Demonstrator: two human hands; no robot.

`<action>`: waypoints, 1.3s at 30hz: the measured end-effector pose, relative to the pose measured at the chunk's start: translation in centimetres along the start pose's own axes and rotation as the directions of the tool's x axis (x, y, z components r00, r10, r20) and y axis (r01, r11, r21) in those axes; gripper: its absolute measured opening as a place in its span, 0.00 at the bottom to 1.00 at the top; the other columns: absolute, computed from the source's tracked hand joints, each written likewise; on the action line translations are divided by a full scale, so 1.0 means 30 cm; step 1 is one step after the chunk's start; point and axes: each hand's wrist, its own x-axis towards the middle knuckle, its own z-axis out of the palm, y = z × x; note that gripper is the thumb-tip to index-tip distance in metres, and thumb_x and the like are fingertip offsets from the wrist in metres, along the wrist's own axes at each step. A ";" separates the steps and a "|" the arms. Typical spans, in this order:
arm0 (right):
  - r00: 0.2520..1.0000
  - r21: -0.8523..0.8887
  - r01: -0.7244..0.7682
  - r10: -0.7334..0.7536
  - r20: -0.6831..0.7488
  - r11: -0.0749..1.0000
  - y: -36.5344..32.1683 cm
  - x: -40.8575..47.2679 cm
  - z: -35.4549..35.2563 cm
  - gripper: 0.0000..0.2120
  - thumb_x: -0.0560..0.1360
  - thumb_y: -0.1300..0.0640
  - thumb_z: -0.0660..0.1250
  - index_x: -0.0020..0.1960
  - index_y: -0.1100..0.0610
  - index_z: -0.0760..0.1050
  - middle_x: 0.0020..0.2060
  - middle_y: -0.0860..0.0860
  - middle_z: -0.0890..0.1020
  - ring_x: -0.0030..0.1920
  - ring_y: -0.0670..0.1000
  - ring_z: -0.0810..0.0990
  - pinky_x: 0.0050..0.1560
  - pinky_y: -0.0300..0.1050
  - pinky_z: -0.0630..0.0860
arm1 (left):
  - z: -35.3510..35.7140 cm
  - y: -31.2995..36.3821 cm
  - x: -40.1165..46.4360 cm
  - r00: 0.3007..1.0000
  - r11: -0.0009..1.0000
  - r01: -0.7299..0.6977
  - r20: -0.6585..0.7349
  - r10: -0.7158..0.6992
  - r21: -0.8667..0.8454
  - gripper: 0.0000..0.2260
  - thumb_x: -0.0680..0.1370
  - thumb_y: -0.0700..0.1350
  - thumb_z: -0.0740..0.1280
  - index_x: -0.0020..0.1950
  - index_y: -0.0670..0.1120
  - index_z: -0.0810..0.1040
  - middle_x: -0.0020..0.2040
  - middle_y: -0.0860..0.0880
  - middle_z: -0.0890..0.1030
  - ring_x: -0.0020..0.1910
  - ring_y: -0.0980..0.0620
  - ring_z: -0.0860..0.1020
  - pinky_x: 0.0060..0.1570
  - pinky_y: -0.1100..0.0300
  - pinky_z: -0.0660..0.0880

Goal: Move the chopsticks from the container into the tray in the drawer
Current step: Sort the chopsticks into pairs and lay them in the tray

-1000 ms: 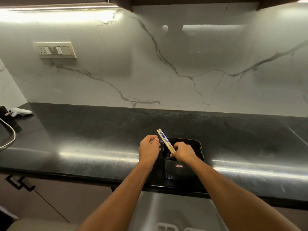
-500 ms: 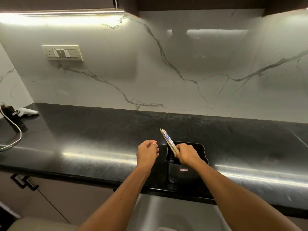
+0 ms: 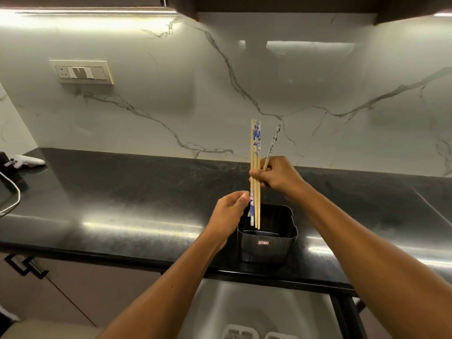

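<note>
Chopsticks (image 3: 255, 167), pale wooden sticks with blue-and-white patterned upper ends, stand nearly upright as a bundle above the black square plastic container (image 3: 267, 237), their lower tips hanging just inside its open mouth. One more stick of the same kind (image 3: 273, 143) leans away to the right from the bundle, its patterned end against the wall. The right hand (image 3: 278, 176) grips the bundle about halfway along, fingers curled round the sticks, and the leaning stick passes through the same grip. The left hand (image 3: 228, 211) is lower and just left of the bundle, its thumb and fingertips pinching the sticks near a second patterned patch above the container's rim. The container sits near the front edge of the dark polished stone countertop (image 3: 122, 204) and carries a small red-and-white label on its near wall. Below the counter edge an open drawer with a shiny metal bottom (image 3: 256, 307) shows, and a white tray (image 3: 241, 332) peeks in at the lower frame edge. Behind rises a white marble-look wall with grey veins (image 3: 318, 94), with a cream switch plate (image 3: 82, 72) at the left. At the far left of the counter lie a white gadget (image 3: 29, 160) and a white cable (image 3: 14, 196).
</note>
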 end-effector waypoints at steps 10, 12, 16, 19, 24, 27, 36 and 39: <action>0.932 0.159 -0.331 0.296 0.209 0.930 0.038 -0.090 0.028 0.04 0.75 0.59 0.69 0.44 0.60 0.79 0.30 0.51 0.85 0.24 0.42 0.76 0.27 0.33 0.73 | 0.049 -0.021 -0.069 0.952 0.943 0.265 0.208 -0.223 -0.201 0.09 0.80 0.41 0.62 0.58 0.40 0.78 0.53 0.40 0.84 0.51 0.46 0.84 0.53 0.49 0.80; 0.927 0.162 -0.348 0.314 0.205 0.923 0.049 -0.104 0.044 0.04 0.75 0.58 0.69 0.45 0.59 0.79 0.29 0.50 0.84 0.25 0.42 0.76 0.27 0.33 0.73 | 0.051 -0.029 -0.080 0.942 0.926 0.301 0.222 -0.252 -0.227 0.09 0.81 0.39 0.61 0.59 0.39 0.76 0.52 0.39 0.84 0.50 0.45 0.84 0.50 0.52 0.82; 0.913 0.152 -0.378 0.340 0.226 0.913 0.057 -0.129 0.063 0.06 0.77 0.56 0.65 0.45 0.58 0.78 0.28 0.49 0.82 0.24 0.42 0.76 0.27 0.34 0.72 | 0.041 -0.043 -0.098 0.927 0.919 0.335 0.250 -0.280 -0.210 0.10 0.81 0.39 0.60 0.61 0.39 0.75 0.49 0.41 0.85 0.50 0.44 0.84 0.47 0.55 0.81; 0.907 0.163 -0.392 0.350 0.234 0.905 0.057 -0.140 0.068 0.11 0.79 0.54 0.62 0.46 0.59 0.78 0.29 0.50 0.81 0.25 0.43 0.75 0.27 0.34 0.71 | 0.029 -0.059 -0.108 0.922 0.907 0.352 0.255 -0.292 -0.230 0.09 0.81 0.39 0.60 0.59 0.40 0.76 0.48 0.41 0.85 0.51 0.44 0.84 0.47 0.55 0.81; 0.974 0.136 -0.224 0.225 0.005 0.965 0.055 -0.139 0.057 0.10 0.78 0.58 0.65 0.58 0.54 0.70 0.40 0.51 0.83 0.30 0.44 0.78 0.32 0.36 0.74 | 0.015 -0.066 -0.122 0.930 0.890 0.342 0.244 -0.274 -0.302 0.08 0.81 0.39 0.61 0.56 0.40 0.78 0.48 0.41 0.85 0.49 0.45 0.84 0.43 0.58 0.81; 0.978 0.059 -0.069 0.079 -0.194 0.996 0.060 -0.141 0.053 0.19 0.77 0.60 0.65 0.64 0.49 0.64 0.38 0.54 0.83 0.32 0.46 0.81 0.33 0.34 0.75 | 0.009 -0.063 -0.123 0.942 0.884 0.320 0.215 -0.259 -0.341 0.09 0.81 0.40 0.61 0.58 0.38 0.76 0.49 0.40 0.85 0.48 0.45 0.84 0.44 0.57 0.82; 0.960 0.254 -0.095 0.157 -0.234 0.963 0.055 -0.126 -0.026 0.05 0.77 0.60 0.65 0.50 0.58 0.78 0.38 0.53 0.84 0.38 0.49 0.84 0.41 0.40 0.81 | -0.043 -0.071 -0.107 0.961 0.881 0.270 0.060 -0.268 -0.389 0.09 0.80 0.41 0.62 0.57 0.40 0.76 0.50 0.42 0.85 0.51 0.46 0.84 0.46 0.56 0.81; 0.967 0.169 -0.136 0.168 -0.191 0.976 0.047 -0.141 -0.006 0.09 0.79 0.56 0.63 0.46 0.58 0.80 0.31 0.50 0.81 0.30 0.44 0.78 0.35 0.37 0.76 | -0.041 -0.068 -0.101 0.965 0.887 0.256 0.053 -0.256 -0.383 0.09 0.80 0.41 0.63 0.57 0.40 0.77 0.50 0.43 0.85 0.51 0.46 0.84 0.47 0.56 0.81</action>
